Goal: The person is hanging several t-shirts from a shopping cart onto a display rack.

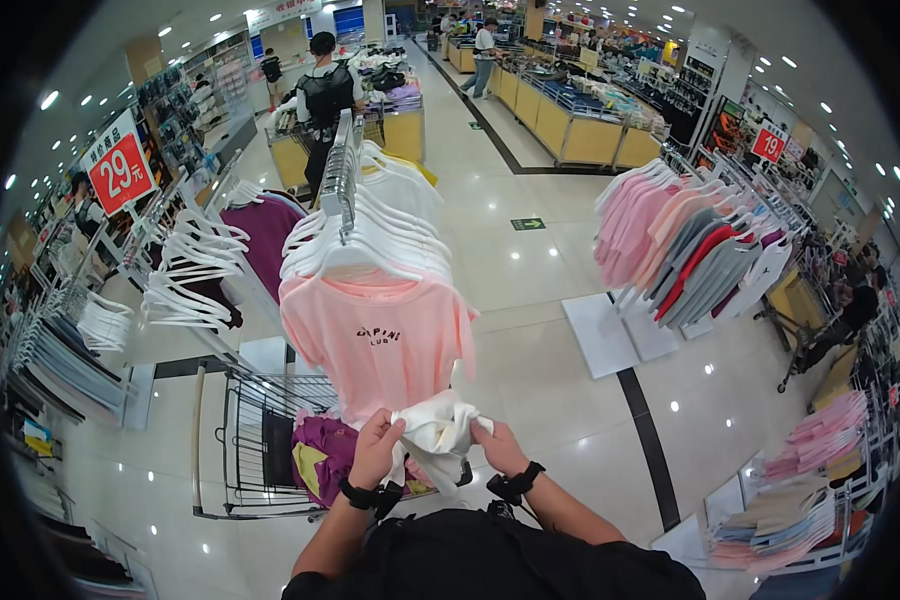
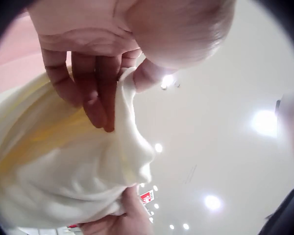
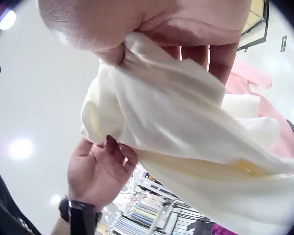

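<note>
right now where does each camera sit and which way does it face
Head: worn on the head, facing forward and down at the white cloth between left hand and right hand; forearms and black top show.
Left wrist: on that wrist, facing past the left hand to the cloth, with ceiling beyond; part of the right hand shows below.
Right wrist: on that wrist, facing past the right hand to the cloth; the left hand and its black wristband show below.
Both wrist views share the cloth and both hands.
</note>
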